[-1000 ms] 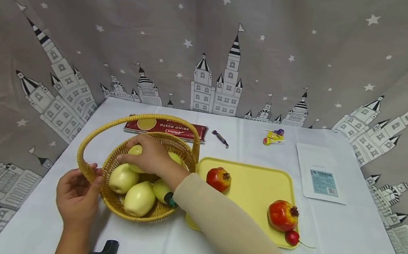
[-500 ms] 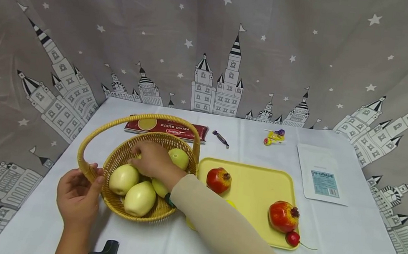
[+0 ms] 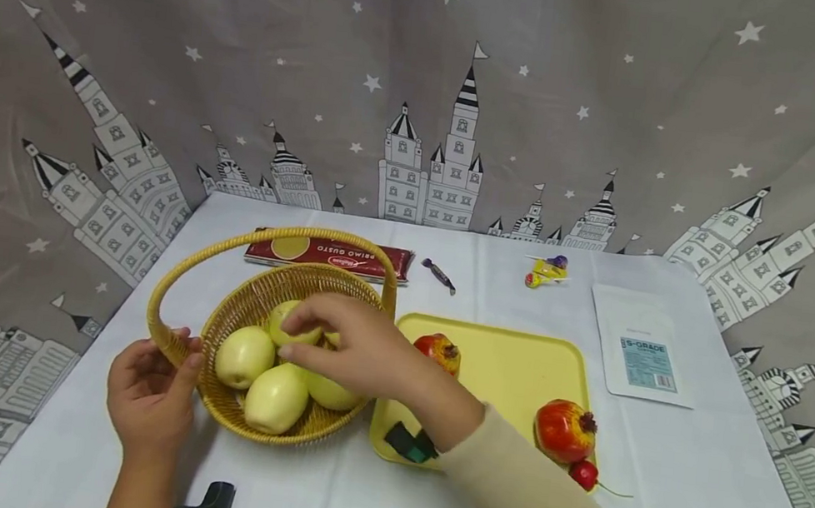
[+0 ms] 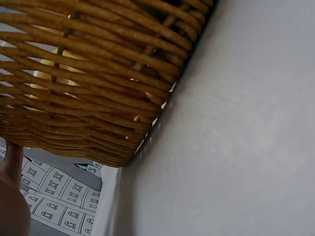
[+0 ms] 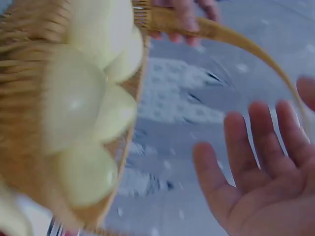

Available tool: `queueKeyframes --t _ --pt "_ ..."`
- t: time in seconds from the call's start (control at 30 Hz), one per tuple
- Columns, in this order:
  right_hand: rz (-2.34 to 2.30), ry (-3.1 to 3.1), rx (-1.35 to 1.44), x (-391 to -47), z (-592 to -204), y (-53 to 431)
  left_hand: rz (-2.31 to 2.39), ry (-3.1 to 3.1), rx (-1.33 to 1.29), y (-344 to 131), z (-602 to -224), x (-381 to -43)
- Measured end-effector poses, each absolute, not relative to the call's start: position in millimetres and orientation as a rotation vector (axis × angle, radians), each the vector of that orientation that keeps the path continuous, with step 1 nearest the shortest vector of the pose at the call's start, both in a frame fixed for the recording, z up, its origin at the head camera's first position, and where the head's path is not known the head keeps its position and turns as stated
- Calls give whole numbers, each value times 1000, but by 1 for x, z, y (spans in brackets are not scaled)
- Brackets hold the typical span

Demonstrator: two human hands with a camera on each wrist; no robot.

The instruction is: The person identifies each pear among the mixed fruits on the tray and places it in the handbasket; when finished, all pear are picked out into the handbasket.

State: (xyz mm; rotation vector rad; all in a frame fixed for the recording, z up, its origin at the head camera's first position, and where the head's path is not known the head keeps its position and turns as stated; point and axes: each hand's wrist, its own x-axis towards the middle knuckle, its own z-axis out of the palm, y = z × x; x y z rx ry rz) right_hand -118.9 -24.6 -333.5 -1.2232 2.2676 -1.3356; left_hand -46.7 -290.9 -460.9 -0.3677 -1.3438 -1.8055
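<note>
A wicker basket (image 3: 245, 303) holds several pale green-yellow apples (image 3: 276, 398). At the base of its tall handle (image 3: 289, 234), on the left, my left hand (image 3: 153, 397) grips with fingers and thumb. In the left wrist view the woven side of the basket (image 4: 88, 98) fills the upper left, with one finger at its edge. My right hand (image 3: 359, 345) hovers over the apples, partly hiding those at the back right. Its fingers are spread and hold nothing in the right wrist view, where the apples (image 5: 74, 105) look blurred.
Right of the basket lies a yellow tray (image 3: 515, 367) with two red pomegranates (image 3: 562, 431) and a small cherry-like fruit (image 3: 584, 474). Behind are a dark red packet (image 3: 332, 255), a wrapped candy (image 3: 438, 276) and lollipops (image 3: 545, 271). A white pouch (image 3: 642, 348) lies far right.
My right hand has let go of an apple at the back of the basket and drawn up and to the right. The left hand keeps its grip on the handle.
</note>
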Motion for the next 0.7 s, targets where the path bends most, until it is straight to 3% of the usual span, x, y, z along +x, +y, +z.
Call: queueKeyframes --t 0.17,0.37,0.47,0.7 --pt "-1371 2237 -1170 -78 -346 54 -1813 -1310 -367 -290 -459 -43" --pt "-1369 2379 -817 -32 -378 125 -1763 -1379 -318 -290 -455 -38" --pt "-1444 2374 -635 -19 -399 142 -1722 -1422 -295 -294 -453 -37" --pt "-1457 2400 -510 -21 -431 142 -1311 -1693 -93 -287 -430 -25"
